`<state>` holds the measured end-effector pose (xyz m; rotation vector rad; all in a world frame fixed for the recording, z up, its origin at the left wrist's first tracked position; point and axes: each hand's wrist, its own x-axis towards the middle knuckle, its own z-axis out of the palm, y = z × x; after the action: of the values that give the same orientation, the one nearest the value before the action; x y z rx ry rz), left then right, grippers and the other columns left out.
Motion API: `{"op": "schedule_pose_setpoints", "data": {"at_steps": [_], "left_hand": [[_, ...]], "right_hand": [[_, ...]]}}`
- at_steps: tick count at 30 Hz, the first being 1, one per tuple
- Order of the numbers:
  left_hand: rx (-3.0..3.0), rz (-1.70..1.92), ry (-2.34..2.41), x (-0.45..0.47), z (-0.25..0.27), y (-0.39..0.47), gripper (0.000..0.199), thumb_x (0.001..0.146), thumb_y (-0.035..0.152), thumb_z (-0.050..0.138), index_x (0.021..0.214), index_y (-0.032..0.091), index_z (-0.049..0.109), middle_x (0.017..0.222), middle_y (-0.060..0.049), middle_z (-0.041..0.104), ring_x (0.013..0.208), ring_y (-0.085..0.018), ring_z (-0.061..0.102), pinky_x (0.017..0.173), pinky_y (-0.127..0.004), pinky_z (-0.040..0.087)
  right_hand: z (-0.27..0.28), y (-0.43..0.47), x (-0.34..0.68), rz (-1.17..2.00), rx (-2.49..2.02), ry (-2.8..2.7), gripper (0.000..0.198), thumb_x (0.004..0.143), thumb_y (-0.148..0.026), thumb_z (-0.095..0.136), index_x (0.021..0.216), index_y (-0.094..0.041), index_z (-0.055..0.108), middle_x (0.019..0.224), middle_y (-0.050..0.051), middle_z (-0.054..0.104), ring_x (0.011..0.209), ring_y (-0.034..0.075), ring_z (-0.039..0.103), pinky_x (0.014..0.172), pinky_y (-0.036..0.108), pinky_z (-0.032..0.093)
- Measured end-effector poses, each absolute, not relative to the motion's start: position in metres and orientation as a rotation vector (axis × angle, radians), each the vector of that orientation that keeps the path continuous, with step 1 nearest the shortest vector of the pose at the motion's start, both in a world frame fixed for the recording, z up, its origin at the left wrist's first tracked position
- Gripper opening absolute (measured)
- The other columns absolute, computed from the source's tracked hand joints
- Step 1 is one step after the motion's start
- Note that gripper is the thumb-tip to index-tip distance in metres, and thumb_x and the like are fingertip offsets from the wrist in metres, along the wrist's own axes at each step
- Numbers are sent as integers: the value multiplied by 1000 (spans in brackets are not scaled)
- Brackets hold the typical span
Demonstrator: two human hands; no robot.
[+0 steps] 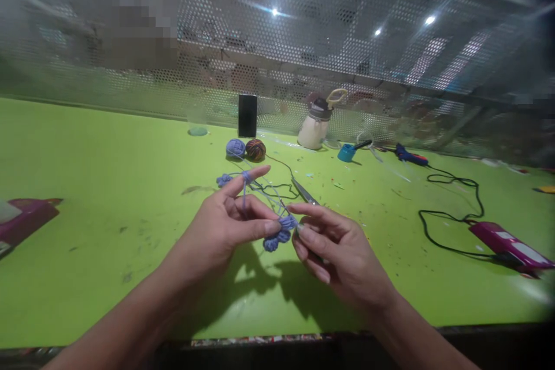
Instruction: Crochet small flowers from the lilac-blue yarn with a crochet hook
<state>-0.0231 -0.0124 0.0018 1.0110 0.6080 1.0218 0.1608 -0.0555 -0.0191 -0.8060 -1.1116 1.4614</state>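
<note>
A blue-purple crocheted flower (277,234) is pinched between the thumb and fingers of my left hand (229,217). Yarn of the same colour wraps round my raised left index finger. My right hand (332,240) is closed in a pinch at the flower's right side, on what looks like a thin crochet hook (284,206), mostly hidden by the fingers. Behind my left hand lies a second small crocheted piece (224,180). Farther back are a blue-purple yarn ball (235,148) and a dark brown, multicoloured yarn ball (255,150). Scissors (304,191) lie just beyond my right hand.
On the green table (108,196) a dark phone-like slab (247,116) stands upright near a pale bottle (314,124). To the right are a blue pot (347,152), a blue glue gun (410,155) and a corded magenta box (507,245). Perforated mesh (277,58) rises behind.
</note>
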Motion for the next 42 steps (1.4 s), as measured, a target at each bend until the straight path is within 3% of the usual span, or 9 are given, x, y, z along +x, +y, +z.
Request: {"op": "schedule_pose_setpoints", "data": {"at_steps": [8,15,22,28,42], "left_hand": [[978,995,628,-24,8,-15,98,65,6,84,149,17,34,66,1,71,59,-12,63,61,-23,50],[958,995,618,-23,10,-18,103,63,5,85,150,17,31,64,3,70,59,-13,63,60,-23,51],[935,970,603,-24,11,-18,112,61,1,84,152,13,21,65,1,72,58,-12,64,60,-20,52],[948,963,579,-26,10,-17,112,61,-1,83,152,14,20,66,1,72,58,-13,64,57,-20,52],[957,950,580,-28,12,-18,104,64,1,82,151,18,28,71,0,73,62,-14,65,60,-22,54]], "right_hand": [[-16,-61,163,1330,-985,-1252,23,87,-27,70,109,-24,74,62,-3,61,38,2,42,35,15,31],[-12,-68,165,843,-1104,-1495,22,87,-20,66,107,-23,75,62,-2,63,41,6,43,37,19,34],[-5,-67,171,323,-1064,-1800,23,86,-12,66,106,-21,75,75,2,73,59,14,64,53,26,51],[2,-68,175,302,-1030,-1879,25,86,-6,63,103,-21,74,78,2,76,63,15,68,60,26,55],[6,-71,185,286,-1041,-1923,31,86,-7,65,107,-27,76,82,2,78,71,18,71,60,26,56]]}}
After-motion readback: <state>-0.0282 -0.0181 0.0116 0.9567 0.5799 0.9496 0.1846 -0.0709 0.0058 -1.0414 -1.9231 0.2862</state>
